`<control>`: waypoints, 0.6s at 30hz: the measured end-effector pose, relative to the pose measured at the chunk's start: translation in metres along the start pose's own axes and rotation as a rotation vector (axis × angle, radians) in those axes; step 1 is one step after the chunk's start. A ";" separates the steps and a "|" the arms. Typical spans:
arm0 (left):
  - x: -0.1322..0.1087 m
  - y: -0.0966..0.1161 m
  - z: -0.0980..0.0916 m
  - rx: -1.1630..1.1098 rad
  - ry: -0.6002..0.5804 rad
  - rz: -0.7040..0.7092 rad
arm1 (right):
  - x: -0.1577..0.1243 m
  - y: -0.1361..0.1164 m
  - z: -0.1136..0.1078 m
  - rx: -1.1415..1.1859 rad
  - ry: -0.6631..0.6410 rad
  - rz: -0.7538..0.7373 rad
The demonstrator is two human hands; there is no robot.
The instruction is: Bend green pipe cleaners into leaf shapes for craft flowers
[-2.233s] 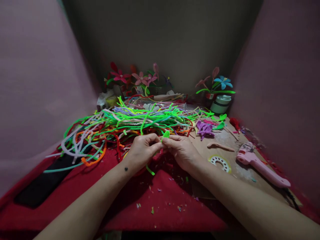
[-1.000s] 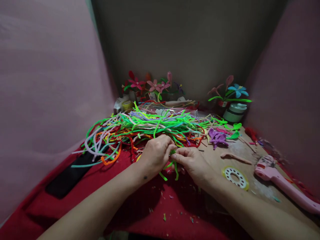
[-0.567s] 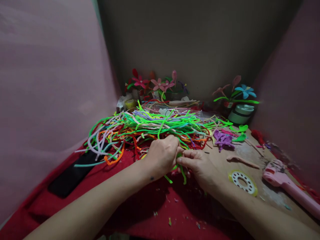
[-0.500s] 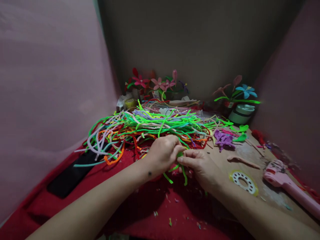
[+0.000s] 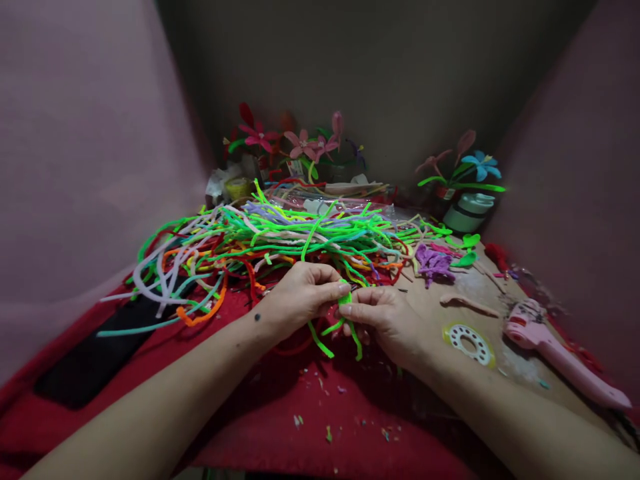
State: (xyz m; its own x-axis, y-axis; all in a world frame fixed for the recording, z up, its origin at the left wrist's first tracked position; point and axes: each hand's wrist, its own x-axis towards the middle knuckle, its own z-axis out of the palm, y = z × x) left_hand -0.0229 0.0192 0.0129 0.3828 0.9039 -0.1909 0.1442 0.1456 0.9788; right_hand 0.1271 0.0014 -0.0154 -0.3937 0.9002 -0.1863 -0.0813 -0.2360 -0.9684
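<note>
Bright green pipe cleaners (image 5: 345,293) are pinched between my two hands over the red cloth, with several loose ends hanging down below the fingers. My left hand (image 5: 311,293) grips them from above with thumb and forefinger. Close beside it, my right hand (image 5: 385,319) pinches the same green piece from the right; its lower fingers are partly hidden. Just beyond the hands lies a big heap of pipe cleaners (image 5: 300,233) in green, white, orange, red and teal.
A black phone (image 5: 85,370) lies at left, partly under the heap. On the right are purple pipe-cleaner petals (image 5: 434,265), a white-and-yellow ring (image 5: 469,344) and a pink tool (image 5: 555,353). Pipe-cleaner flowers (image 5: 305,143) stand at the back. Scraps dot the red cloth (image 5: 280,427).
My left hand's thumb and fingers have turned, so the green piece shows more between both hands. The whole view has shifted, with things appearing slightly further left and higher.
</note>
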 end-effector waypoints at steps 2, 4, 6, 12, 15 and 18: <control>0.000 -0.001 0.001 -0.016 0.024 -0.010 | -0.001 0.000 0.000 -0.008 -0.002 -0.002; 0.000 -0.002 0.003 0.080 0.070 0.035 | -0.001 0.000 -0.001 -0.018 0.007 -0.007; -0.001 -0.004 0.006 0.312 0.178 0.193 | 0.001 0.001 -0.001 -0.013 0.016 -0.005; 0.000 -0.009 0.011 0.703 0.342 0.521 | 0.003 0.004 -0.004 0.067 -0.008 -0.033; 0.001 -0.006 0.009 0.457 0.198 0.287 | 0.004 0.006 -0.004 0.081 -0.023 -0.055; 0.001 -0.002 0.007 0.253 0.117 0.159 | 0.005 0.008 -0.005 0.057 -0.023 -0.091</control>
State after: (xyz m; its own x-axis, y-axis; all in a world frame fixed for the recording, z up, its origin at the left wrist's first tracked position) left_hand -0.0160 0.0169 0.0107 0.3138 0.9494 -0.0124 0.3188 -0.0931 0.9433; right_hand 0.1289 0.0054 -0.0243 -0.4031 0.9103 -0.0937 -0.1692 -0.1748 -0.9700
